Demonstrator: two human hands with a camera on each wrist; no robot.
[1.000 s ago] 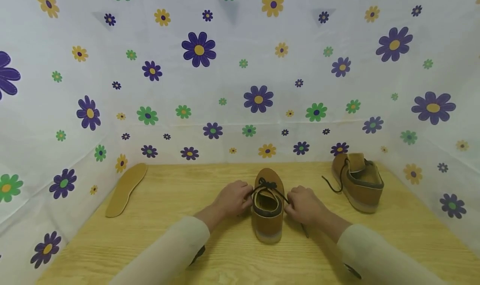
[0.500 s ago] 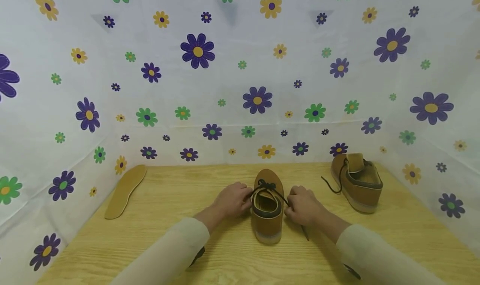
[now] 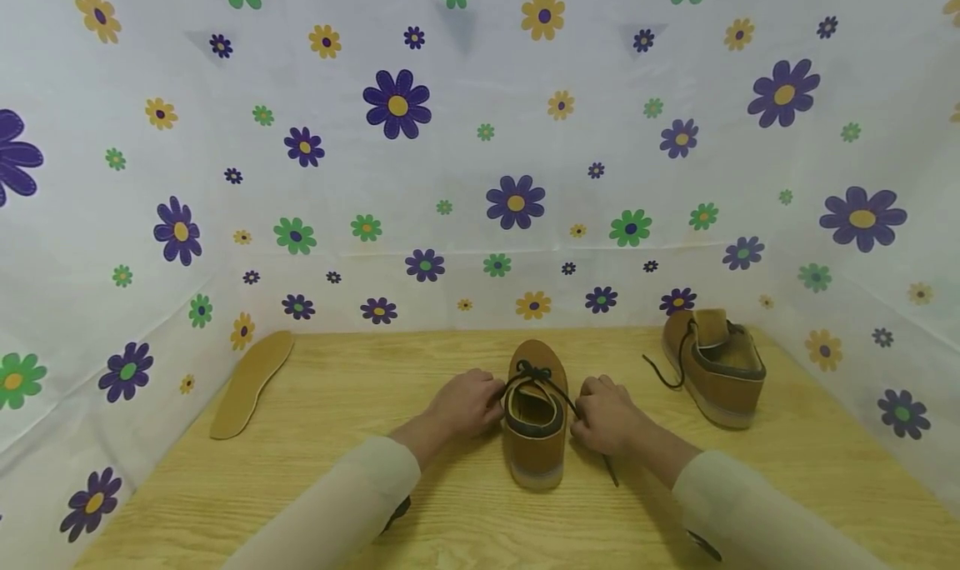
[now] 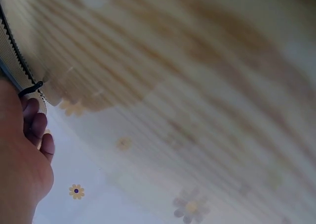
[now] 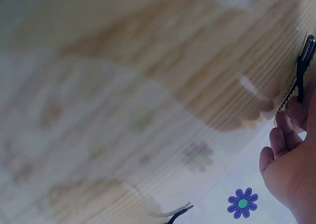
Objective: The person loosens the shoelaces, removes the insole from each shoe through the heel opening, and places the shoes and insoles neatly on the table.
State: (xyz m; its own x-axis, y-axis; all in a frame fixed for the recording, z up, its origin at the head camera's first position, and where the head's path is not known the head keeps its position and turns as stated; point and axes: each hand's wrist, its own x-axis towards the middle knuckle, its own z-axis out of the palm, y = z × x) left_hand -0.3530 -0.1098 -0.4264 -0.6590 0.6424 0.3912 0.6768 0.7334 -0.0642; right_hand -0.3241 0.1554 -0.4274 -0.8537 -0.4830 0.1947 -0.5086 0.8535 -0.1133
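- Brown lace-up shoe (image 3: 535,451): upright on the table (image 3: 457,512), between the hands, toe at 12 o'clock; a black lace (image 3: 536,373) is knotted across its front.
- Left hand (image 3: 468,402): at the shoe's 9 o'clock, fingers pinching one end of that lace.
- Right hand (image 3: 606,414): at 3 o'clock, pinching the other end; its tip trails toward 5 o'clock.
- Second brown shoe (image 3: 726,392): well apart, between 2 and 3 o'clock, toe at 11.
- Tan insole (image 3: 251,385): flat, between 9 and 10 o'clock.
- Flower-print sheet (image 3: 450,157): behind, at 12 o'clock.
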